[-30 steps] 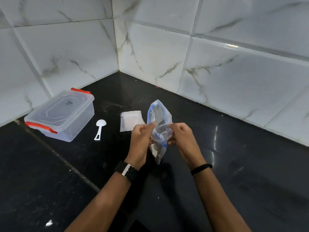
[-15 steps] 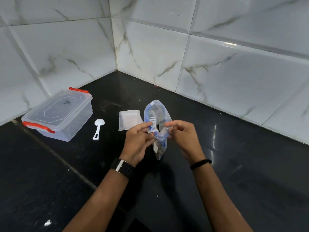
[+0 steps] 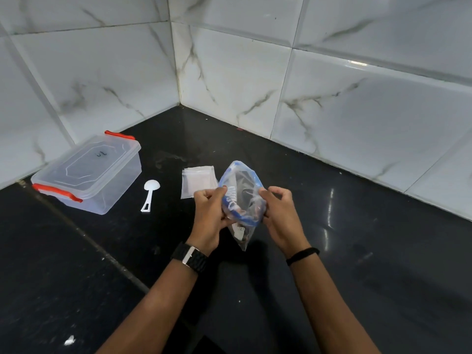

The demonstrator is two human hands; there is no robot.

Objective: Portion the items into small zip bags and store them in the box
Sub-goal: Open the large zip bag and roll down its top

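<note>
A large clear zip bag with a blue seal (image 3: 241, 190) is held up above the black counter, its mouth spread wide toward me. My left hand (image 3: 209, 213) pinches the left rim of the mouth and my right hand (image 3: 281, 213) pinches the right rim. Dark contents show dimly through the plastic. A stack of small clear zip bags (image 3: 198, 181) lies flat on the counter just behind my left hand. A clear plastic box (image 3: 86, 175) with red clips and its lid on stands at the left. A white plastic scoop (image 3: 150, 195) lies between the box and the small bags.
White marble-look tiled walls meet in a corner (image 3: 176, 72) behind the work area. The black counter (image 3: 357, 251) stretches out to the right. A seam (image 3: 84, 238) runs diagonally across it at the left, and a small white scrap (image 3: 69, 341) lies near the bottom left.
Both hands have pulled the bag's rims apart, so its mouth is wider than before. The hands moved slightly farther apart; box, scoop and small bags have not moved.
</note>
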